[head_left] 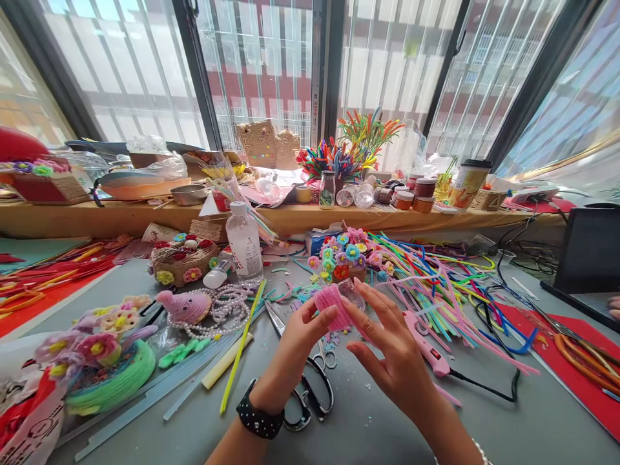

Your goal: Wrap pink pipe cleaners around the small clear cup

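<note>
Pink piece (328, 299) in left hand (296, 337) (clear edge (359, 299) by right hand (394, 342)).

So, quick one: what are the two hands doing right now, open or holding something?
Left hand: closed, holding the pink wrapped piece.
Right hand: open and spread, up against the clear plastic.

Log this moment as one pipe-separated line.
left hand: holding pink wrapped piece | right hand: spread, fingertips at its clear part | table: black-handled scissors beneath left hand, pink glue gun beside right
</note>
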Action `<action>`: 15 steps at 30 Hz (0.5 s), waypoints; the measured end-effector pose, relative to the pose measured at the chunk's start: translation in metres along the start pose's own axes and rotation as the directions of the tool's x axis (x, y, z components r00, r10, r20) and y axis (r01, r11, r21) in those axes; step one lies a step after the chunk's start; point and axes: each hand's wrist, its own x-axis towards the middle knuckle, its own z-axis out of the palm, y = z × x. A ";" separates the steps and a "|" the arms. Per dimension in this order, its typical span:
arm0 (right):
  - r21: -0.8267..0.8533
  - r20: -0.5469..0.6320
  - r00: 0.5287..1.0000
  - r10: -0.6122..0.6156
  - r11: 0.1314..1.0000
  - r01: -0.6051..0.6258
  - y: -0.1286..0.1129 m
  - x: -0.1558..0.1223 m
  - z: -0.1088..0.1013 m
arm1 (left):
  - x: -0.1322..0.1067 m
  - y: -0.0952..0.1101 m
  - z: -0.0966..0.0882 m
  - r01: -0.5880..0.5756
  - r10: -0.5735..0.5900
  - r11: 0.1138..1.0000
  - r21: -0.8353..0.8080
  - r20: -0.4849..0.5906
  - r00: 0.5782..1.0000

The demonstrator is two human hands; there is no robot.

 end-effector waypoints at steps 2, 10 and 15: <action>-0.023 0.022 1.000 -0.001 1.000 0.001 0.000 0.000 0.001 | -0.001 0.001 0.001 -0.022 0.023 1.000 0.021 -0.053 0.998; 0.149 0.041 0.993 0.112 0.982 -0.117 -0.001 0.000 -0.006 | 0.003 0.007 -0.004 -0.057 0.067 0.996 0.063 -0.157 0.985; 0.435 0.138 0.902 0.408 0.794 -0.425 0.004 0.001 -0.014 | 0.005 0.012 -0.011 -0.017 0.046 0.990 0.140 -0.210 0.977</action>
